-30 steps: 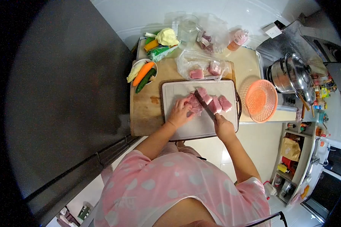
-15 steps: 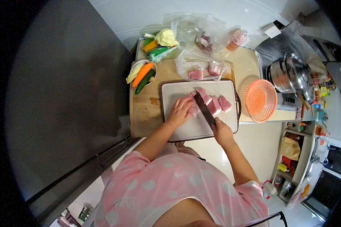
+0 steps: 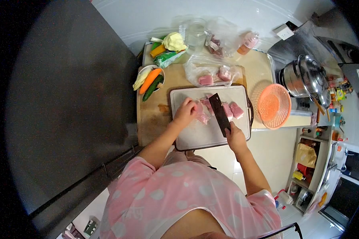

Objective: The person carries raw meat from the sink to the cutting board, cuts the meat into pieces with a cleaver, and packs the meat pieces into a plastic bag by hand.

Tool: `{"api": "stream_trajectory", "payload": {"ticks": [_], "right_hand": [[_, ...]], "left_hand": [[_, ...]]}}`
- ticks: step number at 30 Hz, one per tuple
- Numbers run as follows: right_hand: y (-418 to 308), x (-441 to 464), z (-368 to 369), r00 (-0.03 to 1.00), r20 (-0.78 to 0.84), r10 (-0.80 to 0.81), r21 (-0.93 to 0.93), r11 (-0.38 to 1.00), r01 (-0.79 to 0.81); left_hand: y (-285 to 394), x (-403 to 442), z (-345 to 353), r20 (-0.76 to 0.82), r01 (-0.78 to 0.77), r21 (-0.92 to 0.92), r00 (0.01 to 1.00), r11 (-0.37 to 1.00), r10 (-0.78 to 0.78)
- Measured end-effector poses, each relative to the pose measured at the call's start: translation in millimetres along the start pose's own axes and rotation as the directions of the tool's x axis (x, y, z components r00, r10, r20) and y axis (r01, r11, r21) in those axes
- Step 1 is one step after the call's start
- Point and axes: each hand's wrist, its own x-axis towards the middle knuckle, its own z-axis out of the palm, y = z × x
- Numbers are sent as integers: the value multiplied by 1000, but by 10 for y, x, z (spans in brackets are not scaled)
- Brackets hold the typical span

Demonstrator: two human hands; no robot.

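Note:
On the white cutting board (image 3: 187, 137) lie several chunks of raw pink meat (image 3: 236, 110). My right hand (image 3: 236, 137) grips the handle of a dark-bladed cleaver (image 3: 219, 114), its blade slanting across the board over the meat and hiding part of it. To the left of the blade, my left hand (image 3: 185, 112) has its fingers curled on the edge of a meat piece (image 3: 202, 114). That piece lies apart from the blade.
An orange plastic basket (image 3: 274, 89) stands right of the board. Behind the board, a clear plastic bag (image 3: 193, 67) holds more meat. A bowl with a carrot (image 3: 150, 81) and cucumber (image 3: 152, 88) sits at left. A steel pot (image 3: 301, 79) stands far right.
The cleaver has shifted slightly right and turned more upright, away from the left-hand meat piece. My left hand has drawn back left, its fingers now more curled, uncovering more of that piece.

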Motion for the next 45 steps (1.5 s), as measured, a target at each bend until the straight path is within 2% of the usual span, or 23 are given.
{"api": "stream_trajectory", "payload": {"ticks": [3, 6, 12, 17, 20, 23, 26, 29, 32, 38, 45], "right_hand": [[-3, -6, 0, 1000, 9, 12, 2, 1000, -12], [-29, 8, -3, 999, 24, 32, -2, 999, -32], [-162, -13, -49, 998, 46, -45, 13, 999, 45], [-218, -6, 47, 977, 139, -165, -94, 979, 178], [-236, 17, 46, 980, 165, -112, -176, 974, 141], [-314, 11, -29, 994, 107, -35, -214, 975, 58], [-255, 27, -23, 995, 64, -79, -203, 975, 91], [-195, 28, -16, 964, 119, -238, -206, 944, 258], [-156, 12, 54, 943, 174, -284, -219, 922, 318], [-153, -6, 35, 974, 118, -194, -316, 922, 222], [-174, -16, 36, 974, 120, -191, -313, 924, 220]], "left_hand": [[-131, -9, -22, -8, -42, -83, 999, 996, 42], [-85, -26, -57, 9, -115, 2, 993, 993, 115], [3, -179, 48, -209, -180, 120, 957, 976, 202], [-86, -302, 136, -176, -229, 171, 950, 958, 259], [-183, -318, 156, -174, -241, 179, 947, 954, 271], [-159, -317, 128, -170, -230, 185, 950, 955, 262], [-77, -300, 70, -152, -220, 204, 955, 954, 253], [-67, -295, 58, -126, -224, 218, 959, 950, 255], [-108, -304, 91, -126, -223, 228, 958, 948, 256], [-67, -292, 67, -141, -220, 208, 957, 953, 252], [-99, -273, 70, -58, -220, 262, 968, 940, 243]]}}
